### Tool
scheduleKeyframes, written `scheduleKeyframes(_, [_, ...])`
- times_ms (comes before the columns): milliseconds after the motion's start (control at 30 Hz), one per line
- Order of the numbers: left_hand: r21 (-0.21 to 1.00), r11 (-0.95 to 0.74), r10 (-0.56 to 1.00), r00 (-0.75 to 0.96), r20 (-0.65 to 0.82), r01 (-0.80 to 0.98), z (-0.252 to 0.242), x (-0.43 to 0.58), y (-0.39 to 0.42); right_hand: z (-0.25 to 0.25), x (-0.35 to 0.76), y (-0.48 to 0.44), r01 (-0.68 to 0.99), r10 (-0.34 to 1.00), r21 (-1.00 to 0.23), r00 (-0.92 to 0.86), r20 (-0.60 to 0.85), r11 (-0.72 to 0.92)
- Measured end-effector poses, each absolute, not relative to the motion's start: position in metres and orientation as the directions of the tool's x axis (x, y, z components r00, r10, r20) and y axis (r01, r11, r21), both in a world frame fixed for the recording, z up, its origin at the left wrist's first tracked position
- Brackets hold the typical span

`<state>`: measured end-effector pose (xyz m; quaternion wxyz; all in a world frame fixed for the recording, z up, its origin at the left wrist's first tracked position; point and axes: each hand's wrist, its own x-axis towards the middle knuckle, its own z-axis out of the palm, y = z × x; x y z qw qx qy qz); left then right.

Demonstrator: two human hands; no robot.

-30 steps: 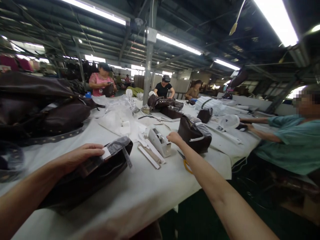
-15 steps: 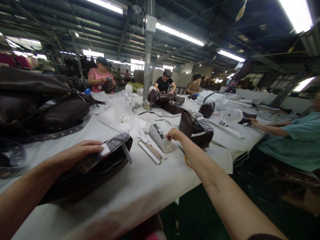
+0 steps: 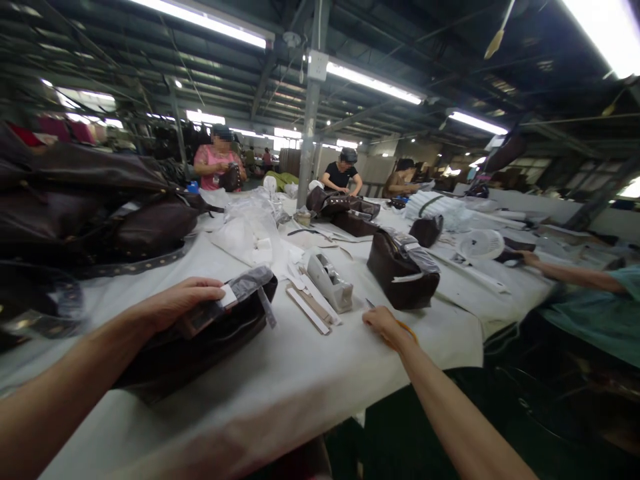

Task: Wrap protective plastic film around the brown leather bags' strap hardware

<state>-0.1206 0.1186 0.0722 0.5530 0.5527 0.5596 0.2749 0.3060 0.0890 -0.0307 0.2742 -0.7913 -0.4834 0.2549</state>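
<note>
Workshop, dark-roofed, strip-lit; one pillar (image 3: 311,113) beyond the middle of a white-covered surface (image 3: 310,373). Head view, entries as follows.

Scissors (image 3: 410,330): one pair, orange-handled, on the surface close to its near edge, toward the near right corner. Long axis slanted: blade tip away and leftward, handle nearer and rightward. Right hand (image 3: 384,323) directly over the middle, fingers curled; whether they close on the scissors cannot be told. Left hand (image 3: 187,297) well apart.

Dark bag (image 3: 215,350): one, left part of the surface, by the near edge. Long axis from near left to far right. Left hand the nearer, laid on its top, fingers together, tips at a white card (image 3: 229,295); any pinch by the thumb cannot be made out.

Tape dispenser (image 3: 330,280): one, beyond and left of the right hand, apart from it. Flat strips (image 3: 307,310) just beside its left side.

Second dark bag (image 3: 405,273): one, just beyond the scissors, limiting room on that side.

Open room: white covering between dark bag and scissors, back to the near edge. Heaped bags (image 3: 80,207) crowd the left side. Co-worker's green sleeve (image 3: 625,279): right edge, well apart.
</note>
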Motion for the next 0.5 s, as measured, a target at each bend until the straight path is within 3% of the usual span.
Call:
scheduleKeyframes(167, [0.935,0.192,0.939,0.221,-0.263,0.3,0.068,-0.118,0.116,0.007,0.252,0.078,0.447,0.984,-0.891,0.178,0.009,-0.073])
scheduleKeyframes(233, [0.94,0.171,0.928,0.273,-0.254,0.294,0.066,-0.117,0.116,0.031,0.206,0.073,0.153,0.997,-0.986,0.01,0.073,0.07])
scheduleKeyframes(333, [0.951,0.103,0.903,0.373,-0.212,0.291,0.063,-0.115,0.112,0.052,0.131,0.062,-0.081,0.98,-0.994,-0.183,0.081,0.067])
scheduleKeyframes(500, [0.954,-0.034,0.899,0.427,-0.102,0.298,0.059,-0.115,0.108,0.039,0.062,0.059,-0.063,0.975,-0.992,-0.189,0.12,0.109])
